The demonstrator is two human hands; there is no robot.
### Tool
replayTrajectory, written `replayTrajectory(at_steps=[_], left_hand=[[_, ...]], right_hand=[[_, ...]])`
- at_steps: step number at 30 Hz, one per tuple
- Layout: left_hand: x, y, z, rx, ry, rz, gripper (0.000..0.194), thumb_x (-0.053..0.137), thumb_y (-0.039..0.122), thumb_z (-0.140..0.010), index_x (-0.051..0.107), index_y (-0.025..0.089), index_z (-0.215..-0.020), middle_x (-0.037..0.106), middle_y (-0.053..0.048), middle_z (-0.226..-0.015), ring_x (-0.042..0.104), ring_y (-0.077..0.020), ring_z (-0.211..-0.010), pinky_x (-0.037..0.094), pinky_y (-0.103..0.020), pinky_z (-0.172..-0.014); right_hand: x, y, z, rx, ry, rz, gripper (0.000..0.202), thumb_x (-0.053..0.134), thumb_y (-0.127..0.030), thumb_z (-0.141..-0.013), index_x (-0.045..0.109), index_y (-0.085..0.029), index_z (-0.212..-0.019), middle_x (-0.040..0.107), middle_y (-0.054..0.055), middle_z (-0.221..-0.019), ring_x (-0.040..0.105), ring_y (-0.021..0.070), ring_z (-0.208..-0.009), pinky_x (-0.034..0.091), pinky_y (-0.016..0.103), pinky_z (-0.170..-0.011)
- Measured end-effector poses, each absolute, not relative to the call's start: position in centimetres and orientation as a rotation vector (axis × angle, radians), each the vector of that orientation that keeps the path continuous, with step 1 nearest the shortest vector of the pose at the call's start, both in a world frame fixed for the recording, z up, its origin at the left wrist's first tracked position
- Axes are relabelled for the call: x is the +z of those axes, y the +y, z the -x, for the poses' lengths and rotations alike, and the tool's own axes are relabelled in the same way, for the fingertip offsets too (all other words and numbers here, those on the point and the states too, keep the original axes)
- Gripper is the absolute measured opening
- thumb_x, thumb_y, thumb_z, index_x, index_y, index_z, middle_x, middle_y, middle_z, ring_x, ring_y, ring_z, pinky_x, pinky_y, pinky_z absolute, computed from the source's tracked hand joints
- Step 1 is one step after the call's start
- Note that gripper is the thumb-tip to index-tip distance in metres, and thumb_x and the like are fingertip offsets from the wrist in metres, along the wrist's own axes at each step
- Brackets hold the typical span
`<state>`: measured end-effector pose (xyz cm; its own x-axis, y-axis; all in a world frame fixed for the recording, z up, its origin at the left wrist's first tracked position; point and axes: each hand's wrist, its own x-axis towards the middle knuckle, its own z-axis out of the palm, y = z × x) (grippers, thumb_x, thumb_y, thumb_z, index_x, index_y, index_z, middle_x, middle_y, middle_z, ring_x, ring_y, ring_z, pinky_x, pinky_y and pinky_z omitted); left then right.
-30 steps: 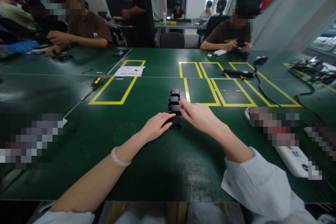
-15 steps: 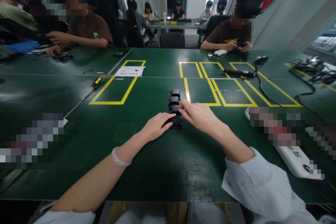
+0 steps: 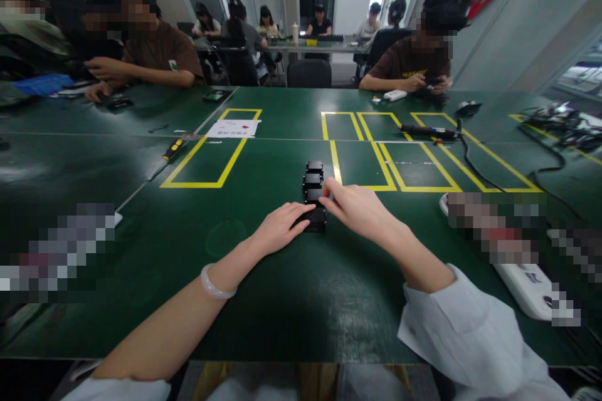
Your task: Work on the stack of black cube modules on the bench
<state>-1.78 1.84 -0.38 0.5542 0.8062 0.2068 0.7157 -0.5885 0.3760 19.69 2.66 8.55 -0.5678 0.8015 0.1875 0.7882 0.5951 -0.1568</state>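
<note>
Black blocks (image 3: 312, 180) | nearest under left hand (image 3: 281, 225), narrowly spread | beside right hand (image 3: 357, 208), grip unclear

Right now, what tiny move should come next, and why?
Maybe press the left grip lightly onto the nearest black piece: it reaches over that piece's left side, while the right grip is at the right edge of the row of black pieces. Steadying might stop sliding.

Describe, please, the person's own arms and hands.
Left hand and right hand wear no gloves. A pale, rounded bangle circles the left wrist. The right sleeve is pale, loose and creased; the left sleeve, also pale, shows only partly.
</note>
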Motion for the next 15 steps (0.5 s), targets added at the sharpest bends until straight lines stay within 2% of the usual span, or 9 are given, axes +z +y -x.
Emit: replayTrajectory(at_steps=[15], left_hand=[[-0.26, 1.76, 1.77, 0.514, 1.281, -2.524, 0.040, 0.036, 0.038, -0.097, 0.043, 0.025, -0.135, 0.055, -0.005, -0.123, 0.051, -0.0207, -0.111, 0.042, -0.037, -0.096]], right_hand=[[8.86, 2.39, -19.65, 0.082, -2.604, 1.333, 0.022, 0.032, -0.027, -0.093, 0.050, -0.019, -0.103, 0.065, 0.003, -0.075, 0.053, 0.0122, -0.059, 0.022, 0.024, -0.053]])
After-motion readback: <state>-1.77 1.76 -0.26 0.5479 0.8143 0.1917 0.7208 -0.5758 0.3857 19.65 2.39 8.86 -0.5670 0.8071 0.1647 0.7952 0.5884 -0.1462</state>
